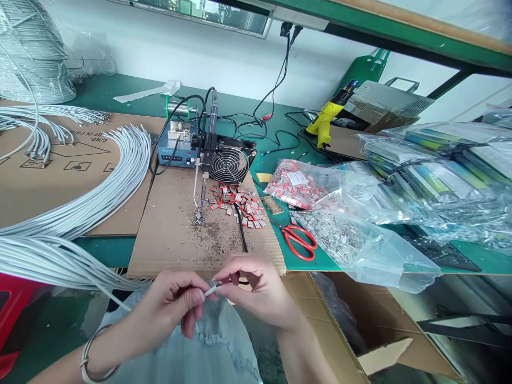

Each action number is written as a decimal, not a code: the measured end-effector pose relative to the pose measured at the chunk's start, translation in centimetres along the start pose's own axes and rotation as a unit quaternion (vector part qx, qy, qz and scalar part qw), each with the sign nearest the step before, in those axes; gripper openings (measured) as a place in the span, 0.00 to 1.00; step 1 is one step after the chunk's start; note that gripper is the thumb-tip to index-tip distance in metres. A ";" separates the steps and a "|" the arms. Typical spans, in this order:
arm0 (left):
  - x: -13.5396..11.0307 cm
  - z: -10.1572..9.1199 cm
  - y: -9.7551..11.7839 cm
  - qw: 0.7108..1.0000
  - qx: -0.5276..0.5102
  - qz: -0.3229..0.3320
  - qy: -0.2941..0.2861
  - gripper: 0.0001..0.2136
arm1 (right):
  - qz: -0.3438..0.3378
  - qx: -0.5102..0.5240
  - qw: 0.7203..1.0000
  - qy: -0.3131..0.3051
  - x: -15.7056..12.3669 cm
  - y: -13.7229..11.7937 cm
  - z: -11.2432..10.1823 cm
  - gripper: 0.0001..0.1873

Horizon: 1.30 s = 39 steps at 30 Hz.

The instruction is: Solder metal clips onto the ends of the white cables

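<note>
In front of my body, just below the bench edge, my left hand [176, 298] pinches a white cable [210, 290] close to its end. The thumb and fingertips of my right hand [250, 282] are closed at the cable's tip, where a small dark or metallic bit shows; its kind is too small to make out. Ahead lies a cardboard sheet [160, 229] with a pile of small red-and-silver connectors [244, 205]. A soldering iron [204, 186] is held tip-down in a stand above dark debris, beside a blue soldering station [174, 149].
Bundled white cables [128, 170] cover the left side. A round fan [230, 162] stands behind the connectors. Red-handled scissors [300, 242], bags of small parts [296, 184] and a yellow heat gun [326, 122] lie to the right. An open carton [320, 314] sits below the bench edge.
</note>
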<state>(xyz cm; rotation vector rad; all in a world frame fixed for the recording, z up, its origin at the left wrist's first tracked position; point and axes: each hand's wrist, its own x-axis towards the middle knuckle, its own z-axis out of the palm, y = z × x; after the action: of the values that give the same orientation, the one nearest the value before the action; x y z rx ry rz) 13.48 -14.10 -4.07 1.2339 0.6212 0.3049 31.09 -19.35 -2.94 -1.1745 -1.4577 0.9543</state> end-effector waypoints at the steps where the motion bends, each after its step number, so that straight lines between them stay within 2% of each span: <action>1: 0.0 -0.1 0.0 1.000 -0.013 -0.008 -0.010 0.19 | -0.003 -0.002 1.000 -0.008 0.0 0.0 0.0 0.02; 7: 0.0 -0.4 -0.2 0.998 -0.031 -0.032 -0.053 0.20 | -0.040 -0.025 0.998 -0.036 0.3 -0.2 -0.2 0.05; 13: 0.1 -0.5 -0.3 0.996 -0.040 -0.047 -0.065 0.20 | -0.044 -0.039 0.997 -0.043 0.3 -0.3 -0.4 0.08; 19: 0.3 -0.6 -0.5 0.986 -0.106 -0.076 -0.103 0.19 | -0.069 0.041 0.997 -0.024 0.3 0.5 0.4 0.08; 23: 0.3 -0.6 -0.6 0.982 -0.136 -0.075 -0.105 0.19 | -0.085 0.105 0.991 0.010 0.4 1.1 1.6 0.10; 26: 0.1 -0.3 -0.6 0.989 -0.121 -0.047 -0.070 0.17 | -0.093 0.125 0.986 0.060 0.4 1.5 2.3 0.10; 29: -0.2 0.1 -0.5 0.998 -0.044 0.031 0.044 0.14 | -0.086 0.124 0.981 0.121 0.3 1.7 3.0 0.09; 31: -0.4 0.4 -0.3 0.988 0.022 0.087 0.123 0.11 | -0.092 0.116 0.977 0.155 0.3 1.8 3.6 0.09; 32: -0.3 0.5 -0.2 0.984 0.040 0.100 0.145 0.10 | -0.101 0.106 0.974 0.174 0.3 1.8 4.0 0.09; 34: -0.2 0.7 0.0 0.984 0.030 0.088 0.152 0.12 | -0.129 0.071 0.965 0.216 0.2 1.7 4.8 0.10; 36: 0.0 0.6 0.2 0.991 -0.013 0.051 0.126 0.15 | -0.163 0.018 0.952 0.257 0.1 1.8 5.4 0.10; 39: 0.2 0.5 0.3 0.993 -0.064 0.014 0.094 0.20 | -0.179 -0.035 0.949 0.257 -0.1 1.8 5.3 0.09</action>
<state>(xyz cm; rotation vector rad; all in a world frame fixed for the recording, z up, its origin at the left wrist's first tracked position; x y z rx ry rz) 13.92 -14.30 -3.77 1.0980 0.7352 0.4817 26.24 -18.99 -5.70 -1.0573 -1.2218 0.3120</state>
